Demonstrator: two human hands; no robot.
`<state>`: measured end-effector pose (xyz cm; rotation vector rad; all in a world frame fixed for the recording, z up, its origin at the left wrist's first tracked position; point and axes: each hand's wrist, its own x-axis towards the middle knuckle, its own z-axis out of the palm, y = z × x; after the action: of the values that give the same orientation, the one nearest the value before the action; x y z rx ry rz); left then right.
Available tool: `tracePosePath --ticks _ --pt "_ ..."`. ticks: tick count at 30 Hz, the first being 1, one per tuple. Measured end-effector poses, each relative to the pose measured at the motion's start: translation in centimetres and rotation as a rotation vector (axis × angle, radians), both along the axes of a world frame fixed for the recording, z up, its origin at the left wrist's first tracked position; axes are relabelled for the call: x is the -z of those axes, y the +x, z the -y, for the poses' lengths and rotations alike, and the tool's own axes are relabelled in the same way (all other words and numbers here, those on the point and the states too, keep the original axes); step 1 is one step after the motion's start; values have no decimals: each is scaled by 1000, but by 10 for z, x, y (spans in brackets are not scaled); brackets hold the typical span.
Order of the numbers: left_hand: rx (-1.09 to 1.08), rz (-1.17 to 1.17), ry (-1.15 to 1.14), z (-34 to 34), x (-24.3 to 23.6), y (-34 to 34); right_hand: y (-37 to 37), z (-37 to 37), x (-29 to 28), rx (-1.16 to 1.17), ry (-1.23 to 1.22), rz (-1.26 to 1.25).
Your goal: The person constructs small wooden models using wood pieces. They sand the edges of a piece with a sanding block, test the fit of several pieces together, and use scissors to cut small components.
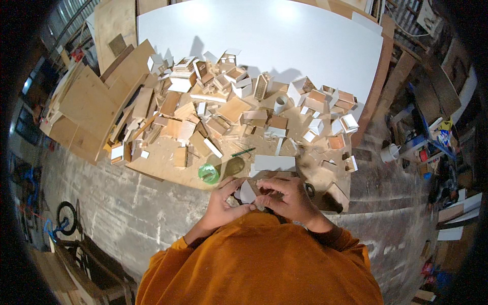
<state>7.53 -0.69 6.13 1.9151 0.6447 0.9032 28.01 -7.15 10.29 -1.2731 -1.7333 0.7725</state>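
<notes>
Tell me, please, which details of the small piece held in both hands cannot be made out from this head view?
- Small white piece: its underside and full outline, covered by the left hand and right hand.
- Right hand's fingertips: whether they hold a second part; too small to tell.
- Near edge of the wooden board: partly hidden by both hands.
- Green round thing: its kind; blurred.
</notes>
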Motion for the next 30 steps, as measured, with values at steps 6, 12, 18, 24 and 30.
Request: tracePosePath --ticks 6,12,18,24,30 --pt "86 156 -306 9 36 -20 32 13 10 82 177 57" --pt "2 117 -571 18 40 -37 94 36 6 641 0 -136" --pt "-92 146 -619 19 42 -54 109 51 16 701 -47 -168" --pt "-137 -60 -270 10 51 -79 64 30 19 223 38 -239" --pt "-202 -195 -156 12 80 -97 -12 -11 17 -166 -9 -74"
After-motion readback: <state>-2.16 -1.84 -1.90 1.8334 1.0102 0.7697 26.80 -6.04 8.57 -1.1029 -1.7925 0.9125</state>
